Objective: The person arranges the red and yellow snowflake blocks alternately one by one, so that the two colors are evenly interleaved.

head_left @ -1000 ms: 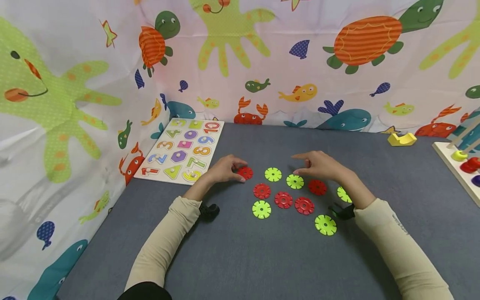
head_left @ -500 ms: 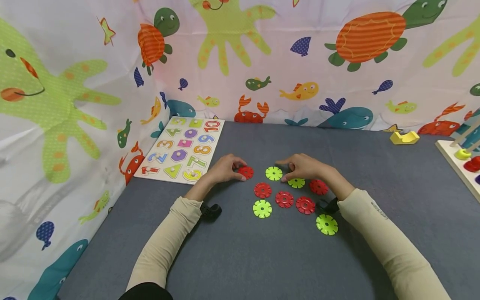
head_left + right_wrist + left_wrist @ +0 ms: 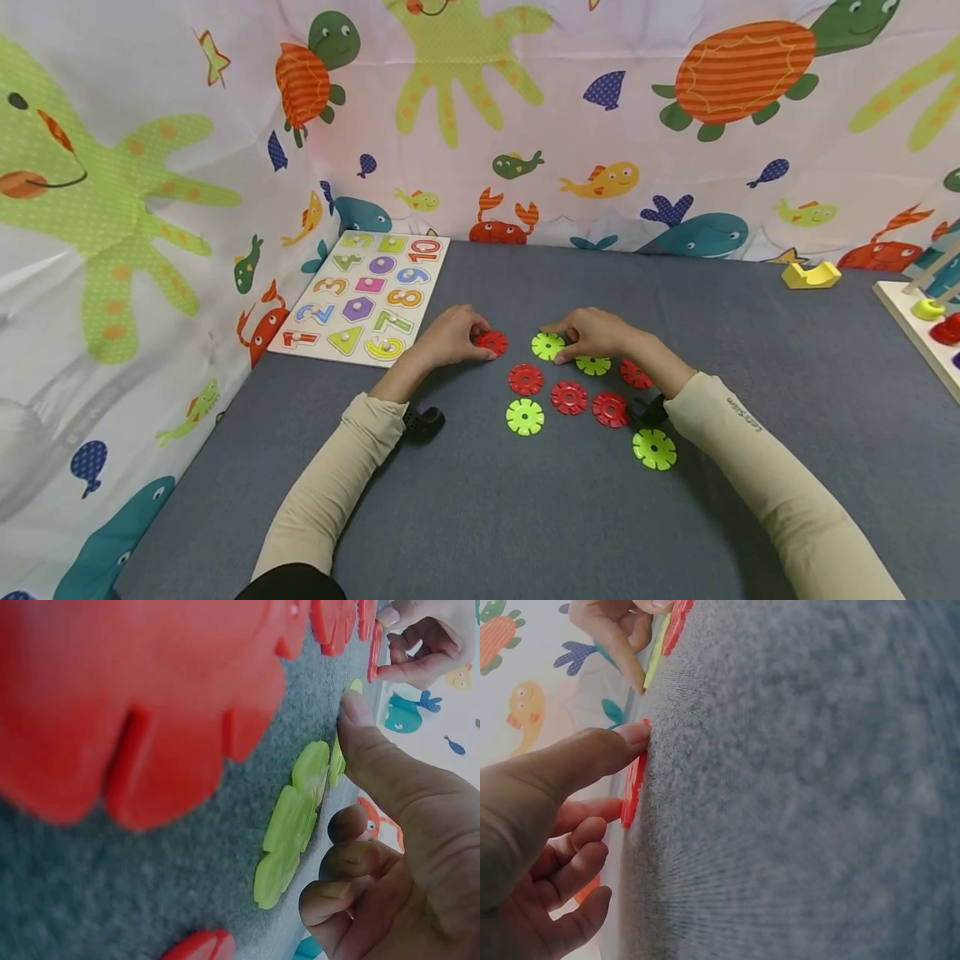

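Observation:
Flat notched plastic discs in red and yellow-green lie on the grey tabletop in the head view. My left hand (image 3: 452,335) holds a red notched disc (image 3: 492,342) by its edge; the left wrist view shows the thumb and a finger on opposite sides of this disc (image 3: 633,791), other fingers loosely bent. To the right, my right hand (image 3: 600,333) pinches a yellow-green notched disc (image 3: 546,347) between thumb and index finger. Below that hand lies another yellow-green disc (image 3: 593,366), partly covered by it. A red disc (image 3: 634,374) sits under the right wrist, partly hidden.
Nearer me lie red discs (image 3: 569,397) and yellow-green discs (image 3: 524,417). A number-and-shape puzzle board (image 3: 360,304) is at the left, a yellow curved block (image 3: 811,276) at the back right. A wooden peg board (image 3: 907,321) stands at the right edge, before a sea-animal curtain (image 3: 450,183).
My right hand has moved left, from over the other yellow-green disc to the one it now pinches. The left hand stays at the red disc.

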A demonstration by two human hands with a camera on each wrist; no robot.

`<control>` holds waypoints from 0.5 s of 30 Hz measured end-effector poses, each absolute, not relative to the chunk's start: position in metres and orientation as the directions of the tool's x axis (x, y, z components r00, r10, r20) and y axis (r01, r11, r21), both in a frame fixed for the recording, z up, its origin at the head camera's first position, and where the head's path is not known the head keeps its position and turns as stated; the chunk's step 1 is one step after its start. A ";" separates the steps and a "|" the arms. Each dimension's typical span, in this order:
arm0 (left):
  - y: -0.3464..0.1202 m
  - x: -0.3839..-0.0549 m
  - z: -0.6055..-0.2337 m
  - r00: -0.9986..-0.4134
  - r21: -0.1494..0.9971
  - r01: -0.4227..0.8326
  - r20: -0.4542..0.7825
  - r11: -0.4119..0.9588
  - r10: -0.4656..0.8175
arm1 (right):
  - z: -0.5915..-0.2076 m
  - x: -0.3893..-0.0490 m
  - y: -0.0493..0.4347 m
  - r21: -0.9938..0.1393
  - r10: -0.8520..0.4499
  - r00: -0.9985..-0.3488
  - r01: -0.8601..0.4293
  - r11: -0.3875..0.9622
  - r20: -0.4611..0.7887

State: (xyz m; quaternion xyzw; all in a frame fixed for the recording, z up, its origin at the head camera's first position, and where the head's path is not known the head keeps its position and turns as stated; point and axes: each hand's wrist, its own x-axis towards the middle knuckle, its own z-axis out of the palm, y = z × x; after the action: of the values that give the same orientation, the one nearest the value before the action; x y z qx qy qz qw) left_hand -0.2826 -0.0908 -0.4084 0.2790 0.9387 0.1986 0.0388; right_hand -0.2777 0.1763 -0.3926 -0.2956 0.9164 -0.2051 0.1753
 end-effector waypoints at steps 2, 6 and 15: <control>-0.090 -0.283 -0.408 -0.843 0.388 0.508 0.042 0.769 0.536 | -0.393 -0.279 0.176 -0.482 -0.615 -0.763 -0.471 0.739 -0.199; -0.089 -0.282 -0.407 -0.841 0.384 0.512 0.043 0.769 0.539 | -0.395 -0.280 0.176 -0.478 -0.626 -0.757 -0.487 0.731 -0.187; -0.079 -0.279 -0.404 -0.823 0.196 0.567 0.078 0.800 0.563 | -0.394 -0.281 0.175 -0.462 -0.618 -0.763 -0.486 0.742 -0.189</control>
State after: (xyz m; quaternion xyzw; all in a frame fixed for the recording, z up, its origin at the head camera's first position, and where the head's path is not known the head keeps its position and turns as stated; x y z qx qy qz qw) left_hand -0.2785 -0.0785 -0.4035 0.2977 0.9487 0.1057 -0.0079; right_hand -0.2806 0.1753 -0.3939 -0.3005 0.9181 -0.1969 0.1674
